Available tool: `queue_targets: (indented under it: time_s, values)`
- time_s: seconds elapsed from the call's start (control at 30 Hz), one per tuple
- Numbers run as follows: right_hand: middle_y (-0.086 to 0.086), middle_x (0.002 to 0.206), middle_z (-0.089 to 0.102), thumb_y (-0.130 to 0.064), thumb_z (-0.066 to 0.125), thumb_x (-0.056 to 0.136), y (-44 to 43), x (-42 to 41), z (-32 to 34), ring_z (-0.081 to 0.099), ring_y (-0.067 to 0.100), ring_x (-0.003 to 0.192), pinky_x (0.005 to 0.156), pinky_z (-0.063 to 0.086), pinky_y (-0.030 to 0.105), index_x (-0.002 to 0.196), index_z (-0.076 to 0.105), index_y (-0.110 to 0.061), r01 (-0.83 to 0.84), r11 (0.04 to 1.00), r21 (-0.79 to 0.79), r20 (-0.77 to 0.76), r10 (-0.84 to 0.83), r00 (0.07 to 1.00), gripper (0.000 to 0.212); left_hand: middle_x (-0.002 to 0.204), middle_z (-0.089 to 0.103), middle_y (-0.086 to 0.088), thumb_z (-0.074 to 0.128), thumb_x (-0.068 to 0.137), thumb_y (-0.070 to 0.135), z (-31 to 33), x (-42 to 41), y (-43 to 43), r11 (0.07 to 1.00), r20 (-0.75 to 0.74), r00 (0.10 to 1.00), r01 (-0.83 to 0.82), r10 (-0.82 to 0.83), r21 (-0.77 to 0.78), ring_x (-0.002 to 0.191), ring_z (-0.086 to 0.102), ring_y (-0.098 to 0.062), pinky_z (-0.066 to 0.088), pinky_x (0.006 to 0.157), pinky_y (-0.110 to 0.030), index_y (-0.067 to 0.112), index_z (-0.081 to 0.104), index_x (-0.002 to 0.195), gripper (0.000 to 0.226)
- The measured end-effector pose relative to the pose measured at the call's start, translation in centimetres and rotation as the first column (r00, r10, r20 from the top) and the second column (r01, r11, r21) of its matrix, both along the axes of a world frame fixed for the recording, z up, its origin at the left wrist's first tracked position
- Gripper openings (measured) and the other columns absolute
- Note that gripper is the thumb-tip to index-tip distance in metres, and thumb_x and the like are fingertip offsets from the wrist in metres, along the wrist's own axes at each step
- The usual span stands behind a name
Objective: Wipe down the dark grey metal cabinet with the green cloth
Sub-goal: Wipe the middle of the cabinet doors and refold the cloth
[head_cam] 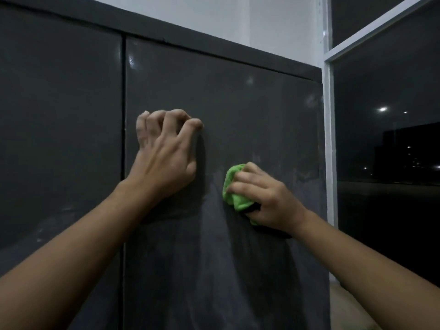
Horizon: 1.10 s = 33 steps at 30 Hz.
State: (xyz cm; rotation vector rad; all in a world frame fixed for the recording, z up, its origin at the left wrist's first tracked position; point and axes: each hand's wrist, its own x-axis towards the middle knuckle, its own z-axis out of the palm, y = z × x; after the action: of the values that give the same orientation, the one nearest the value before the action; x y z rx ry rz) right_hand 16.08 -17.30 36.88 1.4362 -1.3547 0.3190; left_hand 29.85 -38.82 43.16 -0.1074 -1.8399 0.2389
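Head camera looks at the front of the dark grey metal cabinet (250, 110), which fills most of the frame. The green cloth (234, 195) sits right of centre, bunched into a wad inside the right hand (266, 198). That hand's fingers curl over the top of the cloth and its thumb tucks under it, holding it against the cabinet's right door (214, 270). Only the left part of the cloth shows past the fingers, plus a small strip below the thumb; the rest is hidden by the hand.

The left hand (166, 156) is to the left of the cloth and a little higher in the frame, apart from it and not touching it. Its fingers are bent into a loose claw and hold nothing, with the fingertips against the right door, just beside the vertical seam (123, 91) that divides it from the left door (59, 127). Both forearms reach in from the lower corners of the frame.

The cloth is bright lime green, soft and crumpled into folds, standing out sharply against the dark metal. The cabinet surface is matte charcoal with faint pale smears and dusty streaks, most visible around and below the cloth and near the right edge of the door.

At the upper right, a white window frame (329, 139) runs down beside the cabinet, with dark glass (385, 198) showing small points of light. A pale wall (238, 17) rises above the cabinet's top edge.
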Motion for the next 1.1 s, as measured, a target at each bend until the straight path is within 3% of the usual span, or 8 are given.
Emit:
queue_targets:
  time_s: [0.1, 0.27, 0.33, 0.47, 0.6, 0.77, 0.93, 1.1]
  values:
    - [0.016, 0.12, 0.067, 0.007, 0.073, 0.076, 1.2, 0.2, 1.5, 0.062, 0.034, 0.113, 0.113, 0.041, 0.039, 0.113, 0.073, 0.001, -0.028, 0.994, 0.108, 0.02, 0.026, 0.999, 0.038, 0.128, 0.042, -0.01, 0.039, 0.079, 0.031, -0.3, -0.5, 0.0, 0.999, -0.045, 0.998, -0.042, 0.042, -0.005, 0.125, 0.033, -0.037, 0.007, 0.116, -0.055, 0.018, 0.047, 0.131, 0.054]
    - [0.008, 0.122, 0.068, 0.005, 0.07, 0.068, 1.3, 0.4, 8.0, 0.062, 0.022, 0.119, 0.107, 0.046, 0.032, 0.118, 0.072, -0.005, -0.051, 0.944, -0.326, 0.122, 0.096, 0.988, 0.051, 0.129, 0.046, -0.012, 0.046, 0.083, 0.026, -0.7, -0.6, -0.3, 0.998, -0.094, 0.994, -0.055, 0.053, -0.018, 0.124, 0.039, -0.037, 0.013, 0.118, -0.055, 0.014, 0.048, 0.129, 0.048]
    - [0.006, 0.123, 0.067, -0.001, 0.068, 0.069, 0.0, 0.2, 8.4, 0.06, 0.026, 0.118, 0.104, 0.048, 0.034, 0.119, 0.071, -0.008, -0.022, 0.939, -0.342, 0.168, 0.084, 0.982, 0.051, 0.128, 0.047, -0.011, 0.049, 0.082, 0.025, -0.8, -0.5, -0.2, 0.999, -0.103, 0.994, -0.048, 0.047, -0.01, 0.123, 0.04, -0.036, 0.014, 0.119, -0.054, 0.014, 0.049, 0.129, 0.048]
    - [0.012, 0.123, 0.066, -0.006, 0.063, 0.074, -2.6, -0.2, 4.9, 0.058, 0.038, 0.118, 0.108, 0.045, 0.038, 0.118, 0.072, -0.004, -0.061, 0.963, -0.262, 0.089, 0.088, 0.992, 0.044, 0.128, 0.047, -0.01, 0.05, 0.081, 0.024, -0.8, -0.4, 0.0, 0.999, -0.114, 0.993, -0.043, 0.043, -0.001, 0.123, 0.041, -0.036, 0.012, 0.119, -0.051, 0.015, 0.05, 0.127, 0.047]
    - [0.016, 0.118, 0.068, -0.004, 0.07, 0.084, -4.4, 0.6, 0.9, 0.061, 0.039, 0.113, 0.102, 0.047, 0.051, 0.11, 0.075, -0.002, -0.192, 0.981, -0.008, 0.034, 0.192, 0.981, 0.027, 0.128, 0.047, -0.011, 0.049, 0.081, 0.025, -0.9, -0.5, 0.2, 0.998, -0.112, 0.992, -0.065, 0.063, -0.012, 0.122, 0.04, -0.037, 0.012, 0.119, -0.053, 0.016, 0.053, 0.125, 0.045]
    - [0.009, 0.115, 0.071, 0.008, 0.077, 0.076, -2.9, 2.6, 1.5, 0.063, 0.026, 0.112, 0.108, 0.046, 0.037, 0.11, 0.076, -0.005, -0.222, 0.916, 0.336, 0.2, 0.161, 0.966, 0.037, 0.129, 0.047, -0.011, 0.048, 0.082, 0.027, -0.8, -0.1, -0.3, 0.999, -0.11, 0.993, -0.05, 0.047, -0.017, 0.123, 0.04, -0.036, 0.012, 0.12, -0.054, 0.016, 0.053, 0.124, 0.044]
    - [0.008, 0.119, 0.067, 0.013, 0.068, 0.066, -1.4, 2.1, 5.7, 0.061, 0.025, 0.115, 0.109, 0.043, 0.031, 0.117, 0.072, -0.002, -0.086, 0.987, -0.137, 0.107, 0.101, 0.989, 0.053, 0.131, 0.047, -0.011, 0.043, 0.083, 0.032, -1.1, -0.2, -0.6, 0.998, -0.098, 0.993, -0.064, 0.061, -0.03, 0.124, 0.039, -0.036, 0.011, 0.12, -0.054, 0.016, 0.052, 0.127, 0.048]
    - [0.016, 0.119, 0.064, 0.015, 0.067, 0.076, -2.1, 0.1, 1.8, 0.058, 0.039, 0.115, 0.111, 0.04, 0.034, 0.122, 0.068, 0.004, -0.023, 0.948, -0.318, 0.057, 0.043, 0.997, 0.048, 0.138, 0.045, -0.009, 0.041, 0.084, 0.033, -1.0, -0.6, -0.7, 0.986, -0.096, 0.987, -0.14, 0.131, -0.093, 0.13, 0.037, -0.033, 0.012, 0.119, -0.058, 0.016, 0.046, 0.138, 0.057]
